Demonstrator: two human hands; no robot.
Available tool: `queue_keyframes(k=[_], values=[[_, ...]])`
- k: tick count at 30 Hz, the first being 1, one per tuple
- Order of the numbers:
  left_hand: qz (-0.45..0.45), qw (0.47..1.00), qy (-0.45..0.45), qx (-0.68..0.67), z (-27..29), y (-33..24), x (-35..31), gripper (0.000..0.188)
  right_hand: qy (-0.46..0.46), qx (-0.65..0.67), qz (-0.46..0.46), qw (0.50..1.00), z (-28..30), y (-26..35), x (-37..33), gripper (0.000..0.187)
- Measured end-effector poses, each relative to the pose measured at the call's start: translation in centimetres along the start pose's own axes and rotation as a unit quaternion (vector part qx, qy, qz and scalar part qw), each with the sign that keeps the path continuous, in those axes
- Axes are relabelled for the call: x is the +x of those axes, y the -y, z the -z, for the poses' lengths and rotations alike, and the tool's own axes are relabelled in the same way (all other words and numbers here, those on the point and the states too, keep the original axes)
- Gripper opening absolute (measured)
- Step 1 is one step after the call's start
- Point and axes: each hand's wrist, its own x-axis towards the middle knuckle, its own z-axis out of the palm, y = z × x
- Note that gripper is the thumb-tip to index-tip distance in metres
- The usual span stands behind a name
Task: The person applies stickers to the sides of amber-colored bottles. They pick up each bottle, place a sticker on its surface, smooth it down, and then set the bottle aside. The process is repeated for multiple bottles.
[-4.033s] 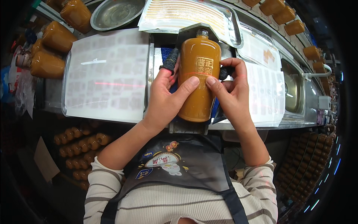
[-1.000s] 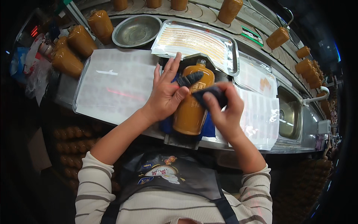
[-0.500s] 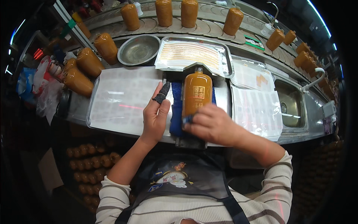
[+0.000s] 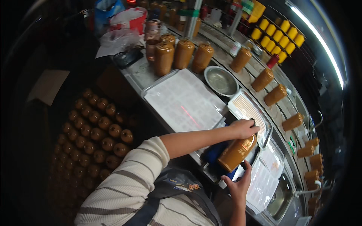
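Note:
A brown glazed bottle with a gold printed panel lies tilted at the bench's front edge, over a blue cloth. My left hand reaches across and closes round its neck; a dark finger cover shows at the fingertips. Close by the bottle's base, my right hand has thumb and fingers spread, with nothing in it. Whether the bottle rests on the cloth or is slightly raised, I cannot tell.
A tray with white label sheets lies left, near a metal bowl. Beyond are a tray of striped strips and a conveyor with bottles. More sheets and a sink stand right. Rows of bottles fill the lower left.
The view has swung leftward and tilted. My left hand has moved onto the bottle's neck. My right hand has left the bottle's front and opened; the small dark-blue item it held no longer shows.

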Motion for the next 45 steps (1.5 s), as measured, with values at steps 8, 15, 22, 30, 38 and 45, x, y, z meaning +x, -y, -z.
queue_keyframes(k=[8,15,22,30,38,45], values=[[0.031,0.995,-0.074,-0.057,0.6,2.1,-2.8,0.058,0.038,0.081,0.096,0.991,-2.0,1.7,-0.6,0.102],[-0.051,0.974,-0.214,-0.059,15.8,-1.3,-27.1,0.034,0.242,0.054,0.455,0.855,-1.3,3.8,3.3,0.102],[0.111,0.688,-0.633,0.336,3.1,-11.1,-56.3,0.031,0.454,-0.098,0.585,0.665,-8.5,11.5,1.5,0.056],[0.57,0.109,-0.597,0.553,-5.5,-15.0,-87.3,0.027,0.486,-0.538,0.553,0.411,-14.0,1.5,2.7,0.017],[0.766,-0.125,-0.542,0.322,-16.0,-7.3,-113.6,0.024,0.471,-0.576,0.609,0.276,-18.1,-18.4,9.8,0.015],[0.771,-0.122,-0.58,0.233,-23.1,2.4,-118.7,0.025,0.436,-0.628,0.606,0.219,-17.2,-20.4,13.2,0.016]])
